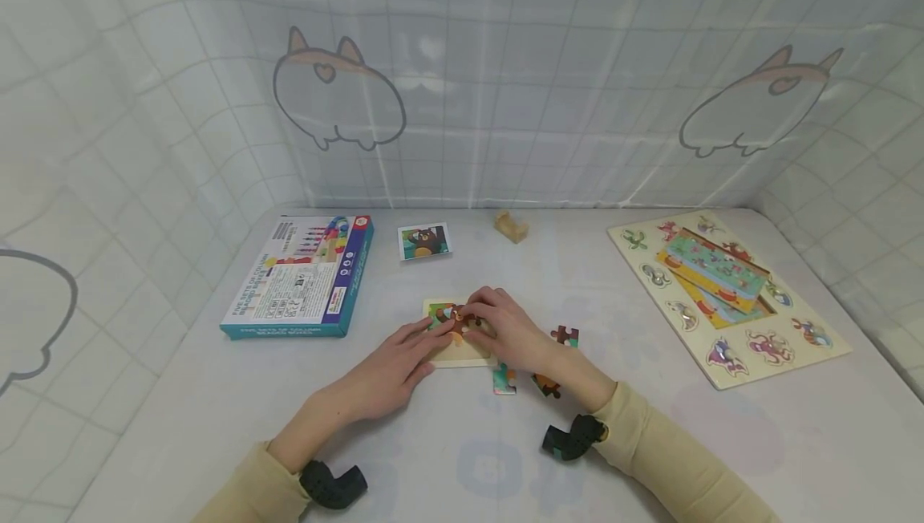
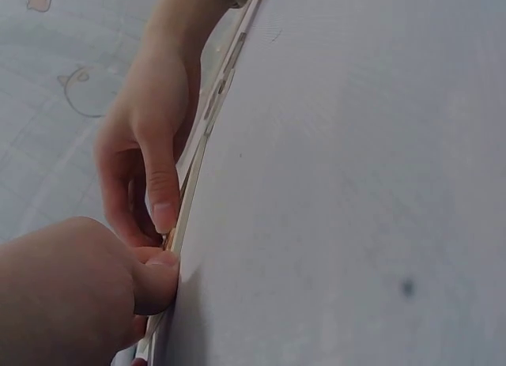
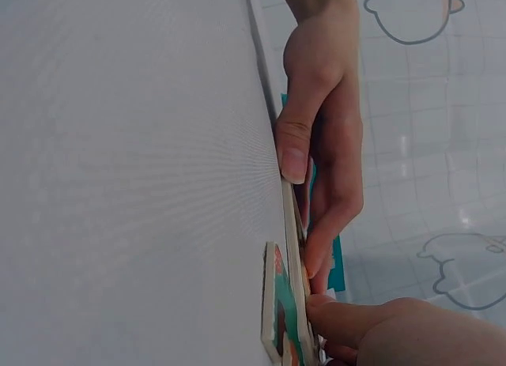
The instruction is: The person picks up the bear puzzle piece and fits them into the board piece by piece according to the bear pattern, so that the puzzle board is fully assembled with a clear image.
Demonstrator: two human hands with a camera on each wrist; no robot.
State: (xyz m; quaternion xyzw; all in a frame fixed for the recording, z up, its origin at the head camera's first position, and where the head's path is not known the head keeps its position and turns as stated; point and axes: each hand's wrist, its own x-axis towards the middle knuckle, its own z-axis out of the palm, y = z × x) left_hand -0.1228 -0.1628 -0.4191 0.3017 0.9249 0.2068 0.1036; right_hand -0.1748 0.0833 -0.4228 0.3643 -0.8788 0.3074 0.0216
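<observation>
A small wooden puzzle tray (image 1: 462, 362) with a bear picture partly laid in it lies at the middle of the table. My left hand (image 1: 393, 366) rests on its left side, fingers fairly straight over the picture, thumb by the near edge. From the right, my right hand (image 1: 514, 334) reaches over the tray with bent fingers. Its thumb and fingertips pinch a brown puzzle piece (image 1: 472, 321), mostly hidden under them. Loose jigsaw pieces lie by the right forearm: a teal one (image 1: 503, 379), a brown one (image 1: 547, 386) and another (image 1: 565, 336). A loose piece (image 3: 285, 303) shows beside the tray in the right wrist view.
A bear picture card (image 1: 423, 241) and a small wooden block (image 1: 511, 227) lie at the back. On the left is a flat boxed toy (image 1: 296, 278). A pegged animal board (image 1: 711, 362) with colourful cards (image 1: 715, 270) on it lies at right.
</observation>
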